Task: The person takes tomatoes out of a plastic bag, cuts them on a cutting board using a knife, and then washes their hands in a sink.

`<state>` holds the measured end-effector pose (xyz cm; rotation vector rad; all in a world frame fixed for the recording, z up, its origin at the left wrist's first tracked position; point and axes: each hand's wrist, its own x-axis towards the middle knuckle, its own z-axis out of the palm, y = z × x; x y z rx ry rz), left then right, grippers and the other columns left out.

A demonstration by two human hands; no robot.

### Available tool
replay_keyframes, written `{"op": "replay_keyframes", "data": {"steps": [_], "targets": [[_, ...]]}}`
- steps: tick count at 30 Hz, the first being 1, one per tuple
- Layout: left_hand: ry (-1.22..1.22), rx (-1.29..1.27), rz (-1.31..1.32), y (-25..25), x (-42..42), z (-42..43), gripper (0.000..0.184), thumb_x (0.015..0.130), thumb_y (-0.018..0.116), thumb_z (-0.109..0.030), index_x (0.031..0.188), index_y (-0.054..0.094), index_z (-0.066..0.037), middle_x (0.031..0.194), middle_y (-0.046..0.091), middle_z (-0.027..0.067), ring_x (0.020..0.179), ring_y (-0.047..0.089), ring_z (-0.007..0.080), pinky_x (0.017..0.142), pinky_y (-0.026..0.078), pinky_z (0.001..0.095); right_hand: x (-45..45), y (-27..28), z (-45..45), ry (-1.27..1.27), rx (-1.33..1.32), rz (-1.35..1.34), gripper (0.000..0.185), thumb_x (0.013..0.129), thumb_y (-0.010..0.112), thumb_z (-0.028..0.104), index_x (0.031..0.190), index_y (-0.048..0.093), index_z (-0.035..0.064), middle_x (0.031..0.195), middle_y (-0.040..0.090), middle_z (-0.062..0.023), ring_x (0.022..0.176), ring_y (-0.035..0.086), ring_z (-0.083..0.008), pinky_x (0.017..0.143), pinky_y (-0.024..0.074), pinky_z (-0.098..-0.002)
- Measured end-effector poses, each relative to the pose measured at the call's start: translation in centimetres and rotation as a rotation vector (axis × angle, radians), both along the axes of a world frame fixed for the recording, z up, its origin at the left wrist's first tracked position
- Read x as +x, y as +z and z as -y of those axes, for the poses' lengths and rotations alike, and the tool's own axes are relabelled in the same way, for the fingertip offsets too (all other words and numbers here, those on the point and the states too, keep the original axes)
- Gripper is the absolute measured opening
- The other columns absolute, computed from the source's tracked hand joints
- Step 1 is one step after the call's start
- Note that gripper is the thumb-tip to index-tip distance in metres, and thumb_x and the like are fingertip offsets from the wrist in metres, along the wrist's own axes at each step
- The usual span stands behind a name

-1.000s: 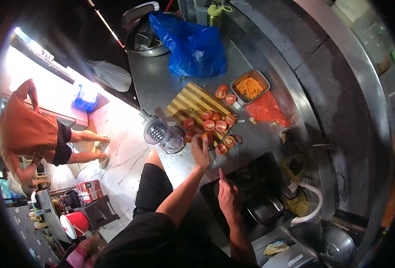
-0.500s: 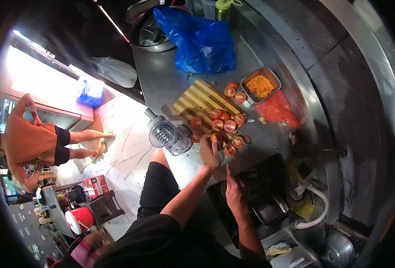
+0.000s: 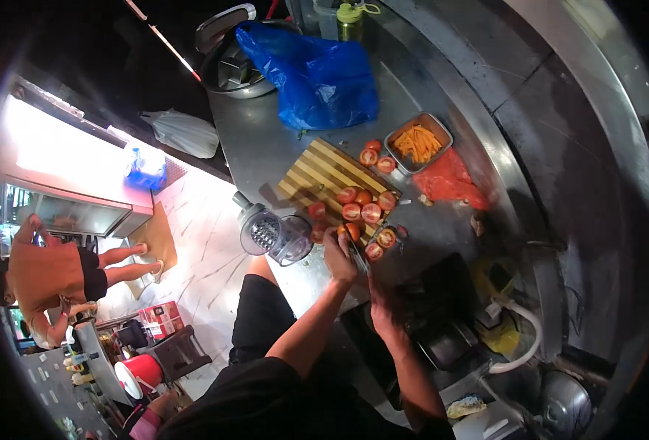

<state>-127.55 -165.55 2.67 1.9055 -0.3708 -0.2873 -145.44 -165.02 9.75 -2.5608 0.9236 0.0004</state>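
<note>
My left hand (image 3: pixel 340 258) is closed around an orange-red tomato (image 3: pixel 351 230) at the near edge of a striped wooden cutting board (image 3: pixel 304 173). In my right hand (image 3: pixel 387 312) is a knife (image 3: pixel 359 258), its blade angled up against the held tomato; the handle is mostly hidden by the fingers. Several halved tomatoes (image 3: pixel 370 213) lie on the board, cut faces up, and others rest beside it on the metal counter. To the left of my left hand stands a grey grater with a clear container (image 3: pixel 264 232).
A metal container (image 3: pixel 449 133) of carrot strips sits behind the board, beside a red plastic bag (image 3: pixel 453 180). A blue plastic bag (image 3: pixel 328 84) and a metal pot (image 3: pixel 254 89) occupy the far end. Dark trays (image 3: pixel 445 341) lie near my right forearm. Another person (image 3: pixel 49 275) stands across the floor.
My right hand has moved up and left, bringing the knife blade to the tomato in my left hand. The view has shifted slightly. The person across the floor has shifted position.
</note>
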Motion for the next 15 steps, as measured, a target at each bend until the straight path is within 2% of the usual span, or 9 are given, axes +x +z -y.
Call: {"op": "replay_keyframes", "data": {"steps": [2,5,8,11,14,15], "targets": [[-0.006,-0.002,0.026,0.1,0.0,0.0,0.034,0.110,0.047,-0.029,0.127,0.056,-0.001,0.120,0.064,0.0244,0.108,0.064,0.0433,0.093,0.049,0.0462,-1.3,2.1,-0.8,-0.015,0.049,-0.111,0.058,0.101,0.057,0.006,0.158,0.045,0.0136,0.115,0.070,-0.0141,0.104,0.069,-0.0321,0.087,0.0572,-0.0393],[0.004,0.015,0.111,-0.5,-0.1,-0.1,0.035,0.111,0.044,-0.026,0.130,0.056,0.000,0.123,0.063,0.0248,0.112,0.063,0.0430,0.097,0.048,0.0461,-3.7,2.0,-2.3,-0.080,0.064,0.101,0.060,0.101,0.058,0.008,0.159,0.043,0.0129,0.113,0.070,-0.0208,0.103,0.069,-0.0407,0.090,0.0570,-0.0454],[-0.009,0.044,0.159,-1.2,-0.2,-0.1,0.037,0.112,0.041,-0.025,0.136,0.055,0.000,0.127,0.062,0.0263,0.119,0.060,0.0437,0.102,0.046,0.0469,-5.4,5.0,-3.0,-0.160,0.164,0.213,0.053,0.105,0.054,0.009,0.157,0.046,0.0106,0.127,0.069,-0.0223,0.115,0.067,-0.0425,0.098,0.0549,-0.0430],[-0.033,0.016,0.188,-0.4,-0.2,-0.1,0.040,0.113,0.040,-0.028,0.137,0.055,0.001,0.130,0.060,0.0280,0.121,0.058,0.0456,0.104,0.045,0.0475,-8.7,3.3,-3.4,-0.394,0.419,0.380,0.051,0.108,0.050,0.012,0.158,0.043,0.0100,0.142,0.061,-0.0250,0.127,0.062,-0.0434,0.104,0.0518,-0.0444],[-0.017,0.015,0.223,-1.0,-0.3,-0.2,0.042,0.114,0.039,-0.030,0.137,0.054,0.002,0.130,0.059,0.0284,0.120,0.058,0.0457,0.103,0.045,0.0476,-8.0,3.5,-1.1,-0.634,0.253,0.496,0.044,0.108,0.049,0.010,0.151,0.050,0.0030,0.148,0.057,-0.0221,0.133,0.058,-0.0400,0.107,0.0502,-0.0424],[-0.003,0.006,0.235,-2.2,-0.2,-0.3,0.043,0.114,0.039,-0.031,0.136,0.055,0.003,0.129,0.060,0.0281,0.118,0.058,0.0456,0.102,0.045,0.0476,-7.7,3.5,-0.3,-0.709,0.264,0.356,0.050,0.107,0.051,0.012,0.155,0.044,0.0043,0.149,0.055,-0.0240,0.133,0.058,-0.0400,0.107,0.0494,-0.0452]]}}
